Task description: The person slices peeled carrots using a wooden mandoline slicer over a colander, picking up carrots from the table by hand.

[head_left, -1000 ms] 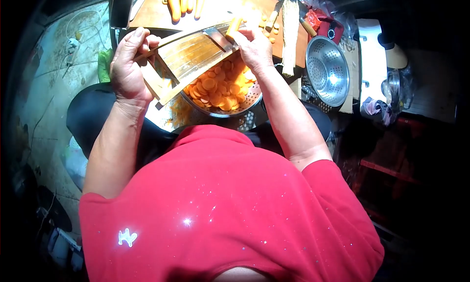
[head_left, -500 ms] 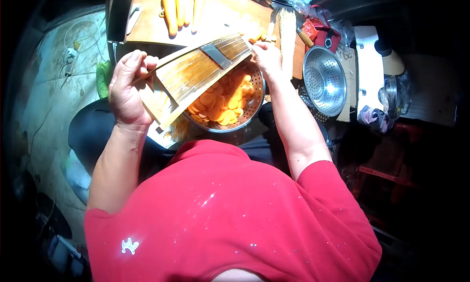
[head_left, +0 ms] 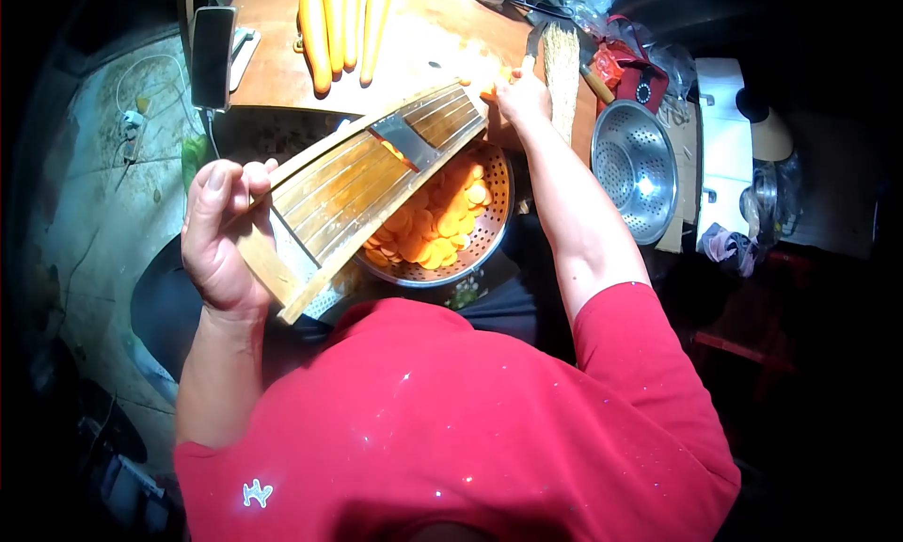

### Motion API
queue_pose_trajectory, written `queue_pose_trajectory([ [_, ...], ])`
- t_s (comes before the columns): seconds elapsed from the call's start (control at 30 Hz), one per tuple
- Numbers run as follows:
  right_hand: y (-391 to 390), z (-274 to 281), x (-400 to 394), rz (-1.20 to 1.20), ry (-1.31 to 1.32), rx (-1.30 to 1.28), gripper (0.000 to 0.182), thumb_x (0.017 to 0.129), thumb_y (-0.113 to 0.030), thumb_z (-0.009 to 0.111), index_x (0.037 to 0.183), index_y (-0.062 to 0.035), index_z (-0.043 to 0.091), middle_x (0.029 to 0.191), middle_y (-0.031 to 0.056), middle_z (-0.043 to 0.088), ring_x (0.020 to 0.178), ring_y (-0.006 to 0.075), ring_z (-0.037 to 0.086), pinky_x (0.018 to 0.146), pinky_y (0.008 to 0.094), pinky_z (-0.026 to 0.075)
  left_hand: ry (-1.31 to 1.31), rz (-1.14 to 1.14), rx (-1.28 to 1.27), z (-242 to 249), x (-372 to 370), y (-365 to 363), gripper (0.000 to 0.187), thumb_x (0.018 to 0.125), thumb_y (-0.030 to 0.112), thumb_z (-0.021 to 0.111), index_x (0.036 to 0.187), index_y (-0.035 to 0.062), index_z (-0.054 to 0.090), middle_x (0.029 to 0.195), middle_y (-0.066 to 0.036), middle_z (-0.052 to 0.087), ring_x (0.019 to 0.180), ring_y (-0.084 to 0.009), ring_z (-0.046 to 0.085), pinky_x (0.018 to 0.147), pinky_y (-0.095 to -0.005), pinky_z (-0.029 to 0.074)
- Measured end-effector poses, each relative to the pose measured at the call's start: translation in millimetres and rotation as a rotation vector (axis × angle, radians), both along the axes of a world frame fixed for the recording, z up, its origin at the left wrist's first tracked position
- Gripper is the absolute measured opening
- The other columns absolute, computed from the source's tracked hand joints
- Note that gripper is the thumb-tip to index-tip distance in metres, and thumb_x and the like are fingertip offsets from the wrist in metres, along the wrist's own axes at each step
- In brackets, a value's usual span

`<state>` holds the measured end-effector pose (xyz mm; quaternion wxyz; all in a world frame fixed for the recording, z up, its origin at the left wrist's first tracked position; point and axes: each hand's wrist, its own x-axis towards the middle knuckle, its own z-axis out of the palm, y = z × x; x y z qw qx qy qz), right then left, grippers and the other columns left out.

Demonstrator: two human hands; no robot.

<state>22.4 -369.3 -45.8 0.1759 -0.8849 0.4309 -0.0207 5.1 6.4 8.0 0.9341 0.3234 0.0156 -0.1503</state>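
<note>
A wooden mandoline slicer (head_left: pixel 329 199) with a dark metal blade plate slants above a perforated metal colander. My left hand (head_left: pixel 221 231) is closed around its near left end. A thin orange strip lies at the blade. Under the slicer, orange carrot slices (head_left: pixel 437 217) are heaped in the colander (head_left: pixel 499 189). My right hand (head_left: pixel 524 98) is at the table edge, just beyond the slicer's far end, with fingers curled beside small orange carrot pieces (head_left: pixel 489 83). Glare and the hand itself hide what those fingers hold.
Several whole carrots (head_left: pixel 343 29) lie on the wooden table (head_left: pixel 268 71). A phone (head_left: pixel 213 57) stands at its left corner. On the right are a straw brush (head_left: pixel 562 71), a knife handle (head_left: pixel 596 84), a second colander (head_left: pixel 635 170) and a red bag (head_left: pixel 649 83).
My right hand has moved from the slicer's far end slightly right to the carrot pieces. My left hand and the slicer's near end have shifted down and left; the view has shifted a little.
</note>
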Motion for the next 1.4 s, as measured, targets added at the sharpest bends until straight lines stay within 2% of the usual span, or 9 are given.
queue_pose_trajectory([
  [0.07, -20, -24, 12, -0.002, 0.067, -0.015, 0.043, 0.077, -0.033, 0.066, 0.112, -0.0083, 0.059, 0.104, 0.0150, 0.065, 0.097, 0.0245, 0.064, 0.085, 0.0347, 0.049, -0.003, -0.013, 0.067, 2, 0, 0, 0.018, 0.094, 0.019, 0.048, 0.079, 0.0080, 0.048, 0.071, 0.001, 0.039, 0.081, -0.0150, 0.048, 0.103, -0.0390, 0.034],
  [0.23, -20, -30, 21, 0.012, 0.171, -0.132, 0.042, 0.076, -0.030, 0.065, 0.109, -0.0060, 0.059, 0.101, 0.0157, 0.066, 0.091, 0.0276, 0.066, 0.080, 0.0350, 0.051, -0.041, -0.010, 0.018, 2, 2, 0, 0.015, 0.092, 0.017, 0.053, 0.083, 0.0052, 0.055, 0.071, -0.001, 0.048, 0.080, -0.0154, 0.055, 0.098, -0.0376, 0.039],
  [0.3, -22, -35, 18, -0.087, -0.069, 0.074, 0.039, 0.075, -0.020, 0.068, 0.111, -0.0052, 0.060, 0.086, 0.0096, 0.068, 0.070, 0.0152, 0.065, 0.062, 0.0275, 0.051, -0.020, -0.006, 0.092, 4, 2, -1, 0.019, 0.094, 0.019, 0.048, 0.078, 0.0080, 0.049, 0.070, 0.001, 0.039, 0.081, -0.0149, 0.049, 0.102, -0.0387, 0.035],
  [0.43, -12, -23, 9, -0.202, -0.515, 0.694, 0.037, 0.069, -0.009, 0.071, 0.102, -0.0008, 0.058, 0.075, 0.0071, 0.062, 0.050, 0.0118, 0.052, 0.042, 0.0243, 0.041, -0.016, -0.012, 0.075, 4, 1, -2, 0.019, 0.093, 0.019, 0.049, 0.079, 0.0074, 0.049, 0.071, 0.001, 0.040, 0.081, -0.0150, 0.050, 0.102, -0.0381, 0.035],
  [0.57, 39, 23, -20, -0.064, -0.538, 1.039, 0.026, 0.072, -0.005, 0.071, 0.092, -0.0028, 0.056, 0.071, 0.0053, 0.061, 0.049, 0.0096, 0.050, 0.042, 0.0219, 0.040, -0.005, 0.002, 0.045, -1, 2, -2, 0.018, 0.092, 0.020, 0.051, 0.081, 0.0067, 0.050, 0.070, 0.001, 0.041, 0.081, -0.0153, 0.051, 0.100, -0.0378, 0.036],
  [0.83, 112, 37, -68, 0.168, -0.575, 0.800, 0.024, 0.077, -0.012, 0.075, 0.086, -0.0048, 0.053, 0.073, 0.0025, 0.058, 0.058, 0.0089, 0.054, 0.052, 0.0214, 0.046, 0.044, 0.025, -0.043, -7, 4, -2, 0.014, 0.090, 0.013, 0.055, 0.082, 0.0027, 0.060, 0.069, -0.002, 0.051, 0.078, -0.0176, 0.056, 0.092, -0.0360, 0.043],
  [0.87, 112, 34, -69, 0.176, -0.595, 0.778, 0.025, 0.078, -0.011, 0.073, 0.090, -0.0038, 0.053, 0.075, 0.0030, 0.058, 0.060, 0.0090, 0.055, 0.054, 0.0212, 0.047, 0.030, 0.043, -0.073, -8, 4, -3, 0.012, 0.089, 0.011, 0.058, 0.088, -0.0003, 0.062, 0.069, -0.004, 0.056, 0.073, -0.0155, 0.059, 0.076, -0.0272, 0.048],
  [1.1, 114, 34, -75, 0.250, -0.610, 0.729, 0.031, 0.081, -0.011, 0.067, 0.106, 0.0029, 0.055, 0.079, 0.0058, 0.061, 0.060, 0.0082, 0.055, 0.054, 0.0204, 0.047, 0.024, 0.042, -0.033, -8, 4, -3, 0.013, 0.089, 0.013, 0.059, 0.089, 0.0009, 0.062, 0.069, -0.002, 0.056, 0.073, -0.0131, 0.059, 0.076, -0.0252, 0.045],
  [1.4, 116, 35, -73, 0.453, -0.486, 0.393, 0.016, 0.088, -0.013, 0.059, 0.098, -0.0009, 0.063, 0.080, 0.0031, 0.061, 0.065, 0.0091, 0.055, 0.060, 0.0220, 0.044, 0.038, 0.044, 0.007, -6, 2, -3, 0.014, 0.089, 0.015, 0.059, 0.091, 0.0014, 0.061, 0.071, -0.001, 0.056, 0.074, -0.0118, 0.058, 0.076, -0.0246, 0.043],
])
